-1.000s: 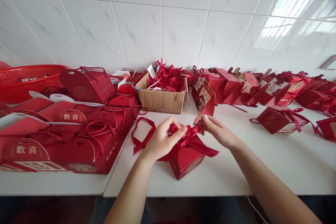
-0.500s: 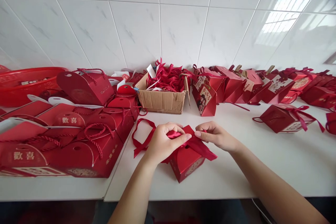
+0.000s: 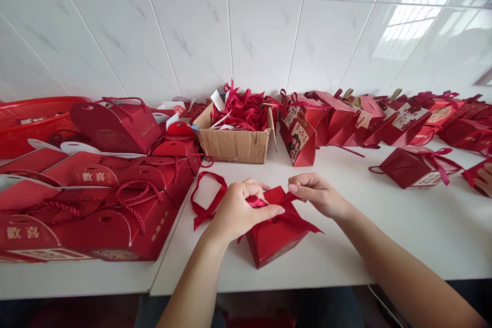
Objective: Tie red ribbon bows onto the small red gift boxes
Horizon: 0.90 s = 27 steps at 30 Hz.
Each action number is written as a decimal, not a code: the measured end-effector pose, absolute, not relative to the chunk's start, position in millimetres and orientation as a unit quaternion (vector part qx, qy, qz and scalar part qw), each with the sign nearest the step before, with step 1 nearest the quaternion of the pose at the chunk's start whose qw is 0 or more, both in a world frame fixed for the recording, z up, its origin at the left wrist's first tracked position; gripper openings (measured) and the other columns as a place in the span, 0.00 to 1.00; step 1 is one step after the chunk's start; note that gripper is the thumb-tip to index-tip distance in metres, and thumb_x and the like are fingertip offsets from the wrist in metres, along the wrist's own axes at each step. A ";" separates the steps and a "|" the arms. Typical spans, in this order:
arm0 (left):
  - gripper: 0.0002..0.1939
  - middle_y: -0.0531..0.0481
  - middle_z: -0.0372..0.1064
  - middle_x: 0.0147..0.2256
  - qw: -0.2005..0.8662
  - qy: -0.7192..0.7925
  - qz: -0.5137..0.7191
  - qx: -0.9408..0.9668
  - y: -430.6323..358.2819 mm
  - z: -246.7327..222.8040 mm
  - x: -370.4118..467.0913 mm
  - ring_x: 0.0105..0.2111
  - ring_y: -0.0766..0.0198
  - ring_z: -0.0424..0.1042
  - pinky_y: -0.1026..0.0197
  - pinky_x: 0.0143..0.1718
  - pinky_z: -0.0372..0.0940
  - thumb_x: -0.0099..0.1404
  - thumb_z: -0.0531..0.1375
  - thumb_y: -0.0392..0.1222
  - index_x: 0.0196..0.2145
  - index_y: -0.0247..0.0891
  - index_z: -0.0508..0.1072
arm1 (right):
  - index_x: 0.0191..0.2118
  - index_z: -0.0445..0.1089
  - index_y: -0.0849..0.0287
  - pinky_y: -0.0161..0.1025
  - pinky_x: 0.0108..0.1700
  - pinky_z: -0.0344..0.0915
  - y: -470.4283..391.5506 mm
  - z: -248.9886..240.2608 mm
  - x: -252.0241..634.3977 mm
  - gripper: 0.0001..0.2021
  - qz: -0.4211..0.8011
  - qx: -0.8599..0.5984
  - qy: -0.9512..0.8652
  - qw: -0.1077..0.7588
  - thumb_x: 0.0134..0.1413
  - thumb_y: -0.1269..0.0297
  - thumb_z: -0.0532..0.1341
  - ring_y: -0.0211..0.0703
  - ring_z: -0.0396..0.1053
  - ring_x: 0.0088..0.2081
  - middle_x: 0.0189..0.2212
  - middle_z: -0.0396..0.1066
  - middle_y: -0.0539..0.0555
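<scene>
A small red gift box [image 3: 274,243] stands on the white table in front of me, with a red satin ribbon [image 3: 303,223] across its top. My left hand [image 3: 246,210] is closed on the ribbon over the box's left side, thumb lying across the top. At the box's back right, my right hand [image 3: 317,195] pinches a stretch of the same ribbon between thumb and fingers. One ribbon tail hangs over the right front of the box. Left of my left hand, a loop of red ribbon [image 3: 198,205] lies on the table. The knot is partly hidden by my left hand.
A cardboard box [image 3: 234,146] full of red ribbons stands behind. Stacked red boxes with cord handles [image 3: 115,225] fill the left, near a red plastic basin [image 3: 34,128]. Finished-looking boxes [image 3: 342,118] line the wall; one bowed box [image 3: 413,169] sits right. Another person's hand [image 3: 485,179] shows at the right edge.
My right hand has pulled slightly up and back, drawing the ribbon taut away from my left hand. The gift box has turned a little. Another person's hand has appeared at the right edge.
</scene>
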<state>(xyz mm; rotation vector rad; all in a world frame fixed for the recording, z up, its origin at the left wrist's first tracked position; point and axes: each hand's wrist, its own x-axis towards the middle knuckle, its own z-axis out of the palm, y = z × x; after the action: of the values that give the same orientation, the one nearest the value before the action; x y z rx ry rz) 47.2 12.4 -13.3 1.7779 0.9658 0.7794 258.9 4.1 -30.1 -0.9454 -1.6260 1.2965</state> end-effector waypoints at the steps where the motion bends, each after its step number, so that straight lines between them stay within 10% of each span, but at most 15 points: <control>1: 0.22 0.49 0.70 0.29 0.465 0.393 0.313 0.729 12.0 -12.9 47.0 0.45 0.52 0.70 0.57 0.40 0.63 0.50 0.68 0.50 0.15 0.39 0.60 | 0.17 0.51 0.58 0.38 0.27 0.44 4.2 -30.0 258.1 0.24 0.512 -0.377 -0.646 0.422 0.56 0.53 0.60 0.34 0.44 0.23 0.18 0.46 0.45; 21: 0.16 0.50 0.71 0.29 0.581 0.357 0.330 0.653 13.7 -2.1 37.1 0.33 0.62 0.71 0.61 0.37 0.64 0.63 0.57 0.53 0.28 0.37 0.70 | 0.22 0.59 0.59 0.35 0.27 0.51 0.5 -31.5 247.9 0.20 0.420 -0.458 -0.632 0.463 0.56 0.48 0.59 0.34 0.52 0.24 0.20 0.57 0.47; 27: 0.17 0.47 0.71 0.36 0.546 0.373 0.364 0.656 15.6 2.3 30.5 0.45 0.57 0.70 0.59 0.48 0.62 0.65 0.54 0.56 0.34 0.39 0.71 | 0.33 0.69 0.57 0.39 0.38 0.61 3.3 -27.0 259.5 0.18 0.344 -0.476 -0.623 0.517 0.60 0.48 0.53 0.42 0.64 0.35 0.33 0.68 0.54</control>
<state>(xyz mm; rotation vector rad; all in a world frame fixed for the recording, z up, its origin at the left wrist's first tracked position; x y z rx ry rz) 30.5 15.6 2.3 1.5562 0.8853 0.8630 259.5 3.3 -27.0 -1.1422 -1.4954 0.8265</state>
